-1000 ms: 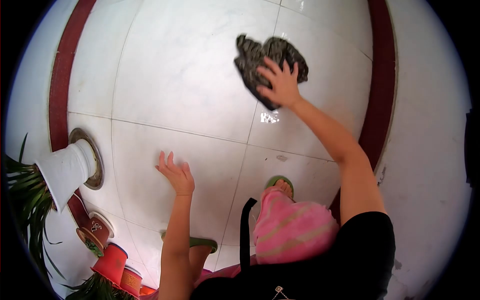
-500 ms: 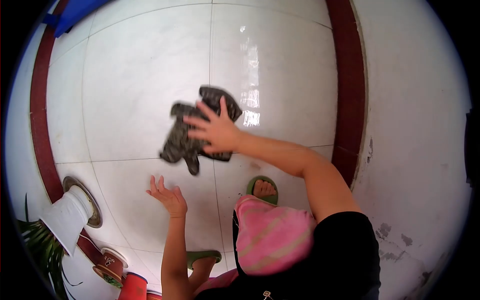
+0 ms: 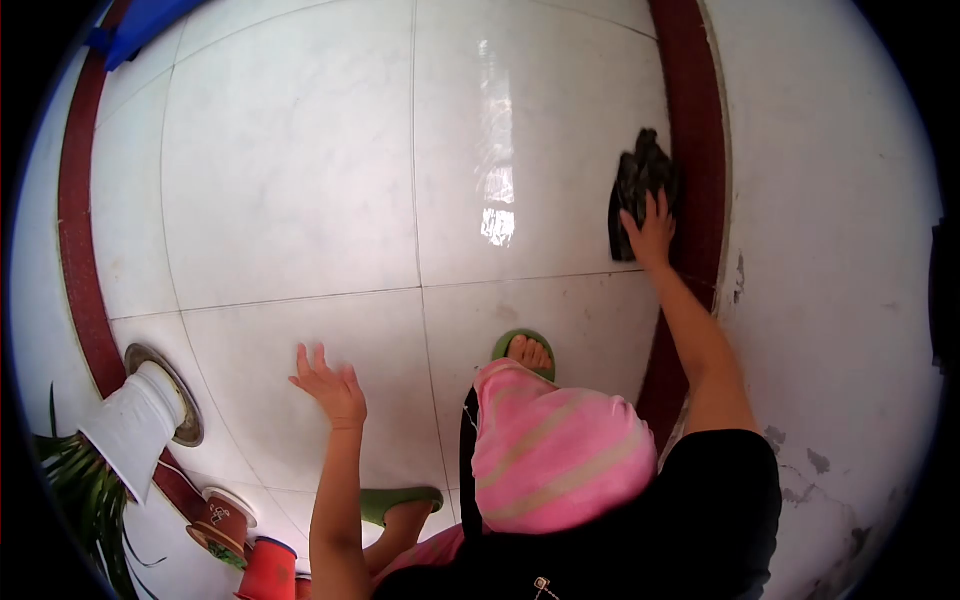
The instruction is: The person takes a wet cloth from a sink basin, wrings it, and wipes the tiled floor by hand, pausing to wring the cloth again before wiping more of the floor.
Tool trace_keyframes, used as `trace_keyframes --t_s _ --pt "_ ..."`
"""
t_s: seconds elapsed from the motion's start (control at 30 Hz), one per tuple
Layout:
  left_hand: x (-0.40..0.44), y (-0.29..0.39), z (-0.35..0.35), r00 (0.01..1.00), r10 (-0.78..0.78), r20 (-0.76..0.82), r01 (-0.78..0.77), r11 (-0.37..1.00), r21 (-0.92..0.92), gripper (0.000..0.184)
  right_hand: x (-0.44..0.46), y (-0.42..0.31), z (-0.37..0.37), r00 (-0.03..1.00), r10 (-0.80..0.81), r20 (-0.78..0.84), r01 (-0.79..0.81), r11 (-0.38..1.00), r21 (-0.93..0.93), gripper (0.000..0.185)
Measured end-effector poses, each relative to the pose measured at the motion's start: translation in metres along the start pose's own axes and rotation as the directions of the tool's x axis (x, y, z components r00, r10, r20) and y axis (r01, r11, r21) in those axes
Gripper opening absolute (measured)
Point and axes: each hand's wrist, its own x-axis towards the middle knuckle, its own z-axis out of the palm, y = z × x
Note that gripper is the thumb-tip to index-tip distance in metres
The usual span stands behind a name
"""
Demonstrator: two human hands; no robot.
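Observation:
A dark, crumpled cloth [image 3: 640, 190] lies on the floor at the right, against the dark red border strip. My right hand [image 3: 652, 235] presses down on its near part, thumb and fingers spread over the fabric instead of wrapped round it. My left hand [image 3: 330, 388] hovers over the white tiles on the left, fingers apart, holding nothing and well away from the cloth.
White floor tiles [image 3: 290, 200] run between dark red borders, with a white wall [image 3: 820, 200] at the right. A white planter [image 3: 140, 425] stands lower left beside smaller pots, including a red one [image 3: 268, 570]. My green slippers [image 3: 400, 500] are below.
My right hand has swept the cloth from the middle of the floor rightward to the red border. My left hand has barely moved.

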Motion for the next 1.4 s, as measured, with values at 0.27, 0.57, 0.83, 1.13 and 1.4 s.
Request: trace_keyframes --t_s 0.27,0.57,0.83,1.13,1.4 --pt "-0.052 0.019 -0.005 0.982 0.13 0.135 -0.115 0.987 -0.116 0.072 -0.191 -0.102 0.056 0.987 -0.082 0.136 0.092 0.994 -0.065 0.069" --pt "-0.054 -0.01 -0.053 0.994 -0.091 0.063 0.095 0.994 -0.052 0.067 -0.061 -0.319 0.049 0.39 -0.871 0.299 0.91 0.415 0.021 0.073" --pt "-0.024 0.144 -0.092 0.973 0.081 -0.217 -0.144 0.944 -0.297 0.075 -0.077 -0.375 -0.037 0.118 -0.861 0.495 0.987 0.157 0.039 0.078" --pt "-0.125 0.032 -0.078 0.947 -0.257 -0.19 0.273 0.96 0.062 0.063 -0.245 -0.395 -0.024 0.354 -0.932 0.082 0.575 0.286 0.767 0.055" --pt "-0.112 -0.195 -0.113 0.632 -0.647 -0.426 0.721 0.693 0.018 0.056 -0.282 -0.385 0.009 0.379 -0.904 0.197 0.917 0.396 0.054 0.046"
